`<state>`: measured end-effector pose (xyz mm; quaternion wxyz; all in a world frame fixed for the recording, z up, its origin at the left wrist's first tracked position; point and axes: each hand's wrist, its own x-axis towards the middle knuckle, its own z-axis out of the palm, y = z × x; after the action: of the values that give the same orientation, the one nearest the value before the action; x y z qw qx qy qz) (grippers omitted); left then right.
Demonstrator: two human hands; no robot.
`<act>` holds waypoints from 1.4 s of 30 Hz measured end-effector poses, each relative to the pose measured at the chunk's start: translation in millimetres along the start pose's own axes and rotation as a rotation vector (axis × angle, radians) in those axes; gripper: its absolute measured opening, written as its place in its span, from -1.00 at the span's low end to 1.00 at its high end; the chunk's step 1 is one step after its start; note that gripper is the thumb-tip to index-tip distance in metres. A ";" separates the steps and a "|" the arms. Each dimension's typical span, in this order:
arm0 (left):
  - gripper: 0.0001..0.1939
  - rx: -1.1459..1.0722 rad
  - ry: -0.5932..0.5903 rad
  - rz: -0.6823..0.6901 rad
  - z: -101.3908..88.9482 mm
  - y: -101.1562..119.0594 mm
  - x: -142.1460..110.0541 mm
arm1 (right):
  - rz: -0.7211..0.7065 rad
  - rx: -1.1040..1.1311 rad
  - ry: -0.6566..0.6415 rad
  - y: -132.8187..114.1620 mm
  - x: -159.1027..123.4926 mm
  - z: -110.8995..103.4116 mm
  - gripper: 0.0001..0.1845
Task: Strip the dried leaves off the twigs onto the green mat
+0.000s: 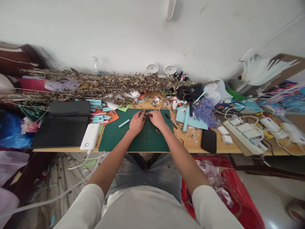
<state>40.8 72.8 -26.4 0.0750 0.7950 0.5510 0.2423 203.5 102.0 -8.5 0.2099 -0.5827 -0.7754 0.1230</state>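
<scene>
Leaves [146,115], dry and brown, lie on the green mat [147,145] between my left hand [137,122] and right hand [157,119]; from here I cannot tell whether either grip pinches any.

Honestly can't tell how the fingertips of my left hand [137,122] and right hand [157,119] are pinching, they're half buried in crumbly dried brown plant bits [144,114], too small to tell apart. The print on the soft black pouch [195,90] is way too tiny to read. My bare right forearm [184,156] hides some of the red plastic bag [245,194]. The shiny blue plastic bag [10,130] gets chopped by the left edge, and those thin pale-blue strips [290,98] run off the right, all smeary.
</scene>
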 end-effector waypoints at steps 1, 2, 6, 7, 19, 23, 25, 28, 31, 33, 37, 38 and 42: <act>-0.43 -0.012 0.001 0.005 -1.1 -1.3 -0.4 | -0.007 0.017 0.014 -1.9 -0.4 0.5 -0.75; -0.42 -0.024 0.010 0.014 -2.7 -2.2 -0.9 | -0.007 0.040 0.035 -3.1 -0.6 0.2 -0.74; -0.40 -0.050 0.087 0.054 -12.6 -2.1 -2.6 | 0.061 0.230 0.154 -0.5 0.9 -8.6 -0.66; -0.41 -0.054 0.103 0.056 -15.4 -1.6 -2.6 | 0.087 0.285 0.178 1.1 1.7 -11.7 -0.62; -0.62 -0.127 0.287 0.078 -26.4 -0.9 2.5 | 0.250 0.605 0.293 10.8 -0.3 -12.0 -0.78; -0.64 -0.151 0.322 0.082 -29.0 1.8 2.1 | 0.252 0.595 0.306 8.8 0.2 -13.7 -0.80; -0.65 -0.149 0.326 0.088 -30.3 3.8 1.1 | 0.247 0.627 0.351 7.4 2.0 -15.9 -0.78; -0.65 -0.144 0.286 0.137 -29.3 8.4 -0.3 | 0.261 0.783 0.393 5.4 5.9 -16.9 -0.74; -0.65 -0.097 0.121 0.280 -23.0 15.1 1.1 | 0.283 0.906 0.420 4.9 8.9 -14.5 -0.69; -0.66 -0.022 0.004 0.374 -15.9 19.5 4.6 | 0.309 0.945 0.463 5.6 9.2 -12.1 -0.66; -0.71 0.123 -0.079 0.431 -1.0 22.7 14.6 | 0.356 0.995 0.492 7.8 5.4 -9.9 -0.61; -0.72 0.141 -0.086 0.424 1.8 22.5 16.4 | 0.364 1.007 0.485 8.3 4.1 -10.3 -0.61; -0.70 0.119 -0.037 0.355 6.1 22.8 16.2 | 0.390 1.081 0.456 8.1 -0.5 -15.7 -0.64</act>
<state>67.3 79.8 -17.9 -0.0060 0.8872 0.4140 0.2039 217.9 103.1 1.8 0.6098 -0.5364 -0.4180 0.4070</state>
